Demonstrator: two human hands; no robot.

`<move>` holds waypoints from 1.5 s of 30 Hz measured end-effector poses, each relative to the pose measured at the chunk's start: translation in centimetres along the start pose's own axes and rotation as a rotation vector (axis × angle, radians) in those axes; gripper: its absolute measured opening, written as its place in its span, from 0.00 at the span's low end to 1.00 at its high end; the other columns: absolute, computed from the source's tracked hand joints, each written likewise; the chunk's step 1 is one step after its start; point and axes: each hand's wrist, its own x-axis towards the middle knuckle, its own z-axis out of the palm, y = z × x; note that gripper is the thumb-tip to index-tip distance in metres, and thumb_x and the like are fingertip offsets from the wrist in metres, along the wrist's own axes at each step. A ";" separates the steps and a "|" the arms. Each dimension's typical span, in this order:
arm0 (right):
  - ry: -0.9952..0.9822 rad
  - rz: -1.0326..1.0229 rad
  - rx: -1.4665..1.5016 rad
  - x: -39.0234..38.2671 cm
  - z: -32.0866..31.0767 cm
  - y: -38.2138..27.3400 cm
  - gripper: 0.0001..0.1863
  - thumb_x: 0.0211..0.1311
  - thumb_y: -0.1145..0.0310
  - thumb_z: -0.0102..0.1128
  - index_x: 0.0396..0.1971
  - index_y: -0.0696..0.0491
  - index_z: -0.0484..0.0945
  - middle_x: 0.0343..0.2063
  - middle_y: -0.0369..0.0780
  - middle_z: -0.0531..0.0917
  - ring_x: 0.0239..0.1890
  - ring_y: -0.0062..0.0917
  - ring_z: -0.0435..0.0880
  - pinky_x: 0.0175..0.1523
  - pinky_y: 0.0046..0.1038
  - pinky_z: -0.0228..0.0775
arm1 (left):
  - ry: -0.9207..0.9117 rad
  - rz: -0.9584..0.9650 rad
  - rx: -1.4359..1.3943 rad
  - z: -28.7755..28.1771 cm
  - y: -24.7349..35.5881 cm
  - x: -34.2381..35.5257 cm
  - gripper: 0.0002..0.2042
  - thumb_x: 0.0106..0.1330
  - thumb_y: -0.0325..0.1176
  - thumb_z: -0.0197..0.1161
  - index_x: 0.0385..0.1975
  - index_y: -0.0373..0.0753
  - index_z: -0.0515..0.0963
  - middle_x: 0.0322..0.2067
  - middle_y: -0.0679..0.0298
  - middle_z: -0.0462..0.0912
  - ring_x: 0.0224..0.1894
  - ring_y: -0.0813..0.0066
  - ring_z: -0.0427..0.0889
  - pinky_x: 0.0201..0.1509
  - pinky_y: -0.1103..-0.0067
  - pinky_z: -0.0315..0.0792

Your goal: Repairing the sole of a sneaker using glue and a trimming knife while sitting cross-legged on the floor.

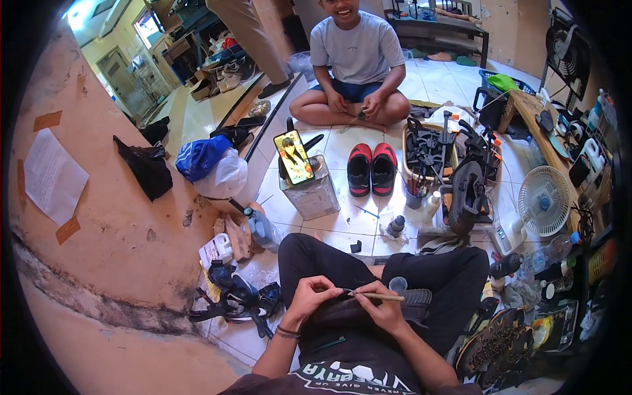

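Both my hands meet over my lap, their fingertips close together. Between the thumb and fingers of my left hand (309, 304) is a small dark piece (345, 292), too small to make out its kind. My right hand (383, 312) is closed on a thin tool with a light wooden handle (387, 297); its tip reaches the dark piece. Just beyond the right hand, a small clear cup (397, 284) sits by my leg. A dark ribbed thing (417, 297), partly hidden, lies beside that hand. A thin green object (332, 342) rests on my shirt.
Ahead stand red-and-black shoes (372, 171) and a phone (293, 157) propped on a box (313, 197). Baskets of dark tools (431, 148) and a white fan (544, 201) are to the right. Dark straps (240, 293) lie left. A person (359, 59) sits opposite, cross-legged.
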 end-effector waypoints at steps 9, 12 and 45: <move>0.069 0.170 0.343 -0.5 -0.7 1.8 0.05 0.68 0.74 0.58 0.39 0.56 0.72 0.33 0.40 0.84 0.37 0.20 0.84 0.41 0.20 0.75 | 0.115 0.049 -0.026 -4.3 -0.2 -1.0 0.05 0.63 0.29 0.68 0.30 0.34 0.82 0.29 0.64 0.85 0.34 0.80 0.82 0.44 0.83 0.74; 0.068 0.160 0.317 0.0 -0.3 1.3 0.05 0.68 0.74 0.58 0.39 0.57 0.72 0.33 0.40 0.84 0.38 0.19 0.84 0.42 0.20 0.75 | 0.181 0.109 0.000 -5.1 -0.7 -0.3 0.07 0.67 0.31 0.64 0.32 0.33 0.82 0.30 0.62 0.85 0.34 0.77 0.82 0.44 0.81 0.75; -0.289 0.186 -0.260 4.3 -7.1 1.0 0.12 0.72 0.64 0.52 0.43 0.57 0.77 0.33 0.43 0.84 0.36 0.27 0.84 0.44 0.29 0.73 | 0.041 0.105 -0.066 -4.8 -3.4 0.9 0.20 0.78 0.41 0.46 0.23 0.37 0.70 0.19 0.68 0.70 0.23 0.82 0.71 0.30 0.83 0.68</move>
